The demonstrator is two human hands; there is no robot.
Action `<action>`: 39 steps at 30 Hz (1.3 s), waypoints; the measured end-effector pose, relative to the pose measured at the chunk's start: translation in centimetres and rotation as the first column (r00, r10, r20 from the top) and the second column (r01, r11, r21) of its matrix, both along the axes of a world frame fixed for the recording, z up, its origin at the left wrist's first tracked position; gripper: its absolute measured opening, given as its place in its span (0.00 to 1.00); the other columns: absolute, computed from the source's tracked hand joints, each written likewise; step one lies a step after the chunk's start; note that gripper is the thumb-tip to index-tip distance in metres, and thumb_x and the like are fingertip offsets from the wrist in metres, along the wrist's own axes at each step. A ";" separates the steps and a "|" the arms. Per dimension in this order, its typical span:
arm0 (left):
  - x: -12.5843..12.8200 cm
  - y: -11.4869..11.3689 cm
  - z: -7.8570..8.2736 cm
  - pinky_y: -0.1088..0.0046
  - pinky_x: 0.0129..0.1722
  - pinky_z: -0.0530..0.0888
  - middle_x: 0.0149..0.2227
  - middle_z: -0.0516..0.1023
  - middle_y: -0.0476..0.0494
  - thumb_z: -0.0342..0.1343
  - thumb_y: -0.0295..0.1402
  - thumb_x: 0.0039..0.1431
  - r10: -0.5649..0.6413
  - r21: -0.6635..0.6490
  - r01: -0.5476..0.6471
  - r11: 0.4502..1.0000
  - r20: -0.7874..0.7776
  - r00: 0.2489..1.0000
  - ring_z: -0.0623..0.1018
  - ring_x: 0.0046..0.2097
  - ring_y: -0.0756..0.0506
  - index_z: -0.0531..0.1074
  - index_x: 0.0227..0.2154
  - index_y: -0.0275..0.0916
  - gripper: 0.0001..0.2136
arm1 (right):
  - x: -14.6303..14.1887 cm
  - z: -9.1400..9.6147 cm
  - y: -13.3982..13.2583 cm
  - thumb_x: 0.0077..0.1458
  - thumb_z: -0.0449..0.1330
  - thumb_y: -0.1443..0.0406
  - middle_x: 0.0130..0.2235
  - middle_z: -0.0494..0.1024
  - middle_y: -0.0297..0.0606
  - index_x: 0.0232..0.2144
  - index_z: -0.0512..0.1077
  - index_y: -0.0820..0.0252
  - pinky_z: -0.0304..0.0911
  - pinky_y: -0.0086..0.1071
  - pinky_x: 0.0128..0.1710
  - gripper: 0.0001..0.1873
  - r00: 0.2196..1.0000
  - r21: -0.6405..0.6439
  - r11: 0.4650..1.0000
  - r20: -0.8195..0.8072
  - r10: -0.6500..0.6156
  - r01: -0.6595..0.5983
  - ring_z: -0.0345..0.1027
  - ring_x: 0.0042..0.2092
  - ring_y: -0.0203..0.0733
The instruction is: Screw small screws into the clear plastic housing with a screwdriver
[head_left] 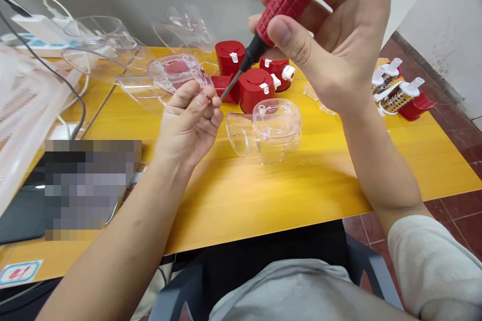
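Observation:
My right hand grips a screwdriver with a red ribbed handle, raised above the yellow table. Its dark shaft slants down-left, and the tip meets the fingertips of my left hand. The left fingers are pinched together on something tiny at the tip, too small to name. A clear plastic housing lies on the table just right of my left hand. Behind it stand several red plastic bases with white clips.
Clear plastic bowls and lids are stacked at the back left by a white power strip and cables. Metal grater drums in red and white holders lie at the right edge. A pixelated patch covers the left foreground.

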State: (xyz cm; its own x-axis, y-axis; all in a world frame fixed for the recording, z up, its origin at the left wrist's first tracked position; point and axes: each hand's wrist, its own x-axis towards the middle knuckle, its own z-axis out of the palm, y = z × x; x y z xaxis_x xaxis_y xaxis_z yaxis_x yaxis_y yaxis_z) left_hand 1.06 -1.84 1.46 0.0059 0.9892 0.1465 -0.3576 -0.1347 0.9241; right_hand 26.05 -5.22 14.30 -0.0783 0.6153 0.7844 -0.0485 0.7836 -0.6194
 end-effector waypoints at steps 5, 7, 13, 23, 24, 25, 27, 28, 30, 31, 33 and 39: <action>0.2 -0.3 0.3 0.68 0.43 0.81 0.47 0.93 0.65 0.92 0.50 0.42 -0.004 0.006 0.004 1.000 0.017 1.000 0.86 0.51 0.46 0.86 0.46 0.58 0.29 | -0.3 -0.1 -1.2 0.66 0.70 0.64 0.59 0.76 0.33 0.61 0.54 0.50 0.90 0.29 0.60 0.33 0.987 0.012 0.989 -0.064 0.150 -0.150 0.80 0.55 0.28; 0.3 -0.4 0.4 0.66 0.44 0.81 0.46 0.92 0.65 0.93 0.50 0.40 -0.008 0.010 0.008 1.000 0.026 1.000 0.85 0.48 0.47 0.85 0.44 0.58 0.30 | 0.2 0.5 -1.7 0.68 0.68 0.62 0.62 0.73 0.36 0.59 0.56 0.53 0.90 0.31 0.63 0.27 0.989 -0.014 0.990 0.041 0.140 -0.140 0.79 0.57 0.29; 0.4 -0.4 0.0 0.65 0.45 0.78 0.45 0.93 0.62 0.91 0.48 0.47 -0.020 0.063 0.020 0.998 0.004 1.000 0.82 0.44 0.49 0.83 0.43 0.52 0.26 | 1.1 1.2 -1.4 0.74 0.66 0.64 0.55 0.81 0.39 0.55 0.57 0.56 0.88 0.33 0.67 0.20 0.956 -0.046 0.996 0.282 0.081 -0.071 0.78 0.57 0.29; 1.2 0.4 -0.6 0.78 0.34 0.80 0.39 0.95 0.52 0.88 0.22 0.48 -0.140 0.112 0.105 0.988 0.382 0.914 0.84 0.32 0.54 0.89 0.38 0.43 0.18 | 1.3 -0.4 0.9 0.72 0.69 0.59 0.52 0.81 0.26 0.56 0.64 0.50 0.91 0.30 0.59 0.19 0.975 0.067 0.985 0.168 0.143 -0.156 0.80 0.54 0.29; 1.2 0.5 -0.6 0.79 0.35 0.81 0.39 0.95 0.52 0.88 0.20 0.50 -0.157 0.121 0.118 0.986 0.400 0.903 0.85 0.33 0.54 0.89 0.38 0.43 0.17 | 1.3 -0.3 0.7 0.71 0.70 0.59 0.52 0.81 0.26 0.56 0.65 0.49 0.91 0.31 0.59 0.20 0.975 0.077 0.983 0.160 0.152 -0.166 0.81 0.54 0.29; 1.2 0.6 -0.7 0.79 0.35 0.81 0.40 0.96 0.52 0.86 0.19 0.51 -0.169 0.129 0.126 0.984 0.409 0.897 0.85 0.33 0.54 0.90 0.38 0.43 0.17 | 1.3 -0.3 0.6 0.70 0.71 0.58 0.51 0.81 0.26 0.56 0.66 0.48 0.92 0.32 0.58 0.21 0.976 0.083 0.981 0.147 0.163 -0.176 0.81 0.54 0.30; 1.1 0.6 -0.8 0.80 0.35 0.82 0.40 0.96 0.53 0.84 0.17 0.56 -0.176 0.142 0.128 0.982 0.405 0.897 0.86 0.33 0.54 0.90 0.38 0.44 0.16 | 1.1 -0.3 0.4 0.70 0.71 0.58 0.52 0.80 0.27 0.55 0.67 0.47 0.92 0.34 0.58 0.20 0.980 0.088 0.981 0.113 0.162 -0.172 0.81 0.53 0.31; 1.0 0.6 -0.9 0.81 0.36 0.82 0.41 0.96 0.54 0.82 0.16 0.58 -0.175 0.146 0.126 0.981 0.396 0.901 0.86 0.33 0.54 0.89 0.39 0.44 0.15 | 1.0 -0.4 0.3 0.70 0.70 0.57 0.53 0.79 0.28 0.55 0.67 0.47 0.93 0.35 0.59 0.19 0.984 0.081 0.984 0.097 0.150 -0.158 0.81 0.54 0.31; 1.0 0.7 -1.1 0.81 0.36 0.81 0.41 0.96 0.55 0.80 0.16 0.63 -0.174 0.156 0.123 0.980 0.376 0.910 0.86 0.34 0.55 0.88 0.39 0.45 0.15 | 0.8 -0.5 0.3 0.71 0.70 0.58 0.56 0.74 0.30 0.55 0.68 0.49 0.93 0.36 0.60 0.18 0.986 0.085 0.983 0.068 0.154 -0.160 0.81 0.54 0.30; 1.0 0.7 -1.2 0.80 0.36 0.81 0.41 0.96 0.56 0.80 0.17 0.64 -0.177 0.161 0.125 0.979 0.366 0.914 0.86 0.34 0.55 0.88 0.40 0.45 0.15 | 0.8 -0.5 0.2 0.71 0.70 0.59 0.58 0.73 0.31 0.56 0.68 0.50 0.93 0.36 0.61 0.18 0.983 0.083 0.981 0.063 0.170 -0.175 0.81 0.55 0.29; 1.0 0.8 -1.4 0.79 0.36 0.81 0.41 0.96 0.56 0.82 0.19 0.63 -0.187 0.174 0.132 0.976 0.351 0.918 0.86 0.34 0.54 0.87 0.40 0.46 0.14 | 0.9 -0.6 0.3 0.72 0.69 0.62 0.57 0.72 0.32 0.57 0.67 0.54 0.93 0.36 0.61 0.18 0.973 0.090 0.970 0.062 0.223 -0.228 0.81 0.55 0.28; 1.0 0.7 -1.4 0.78 0.37 0.82 0.42 0.96 0.58 0.88 0.27 0.56 -0.196 0.194 0.137 0.971 0.326 0.925 0.85 0.35 0.54 0.88 0.40 0.47 0.16 | 0.9 -0.5 0.3 0.73 0.68 0.59 0.59 0.70 0.32 0.57 0.64 0.51 0.93 0.32 0.63 0.19 0.977 0.070 0.979 0.111 0.181 -0.190 0.79 0.56 0.26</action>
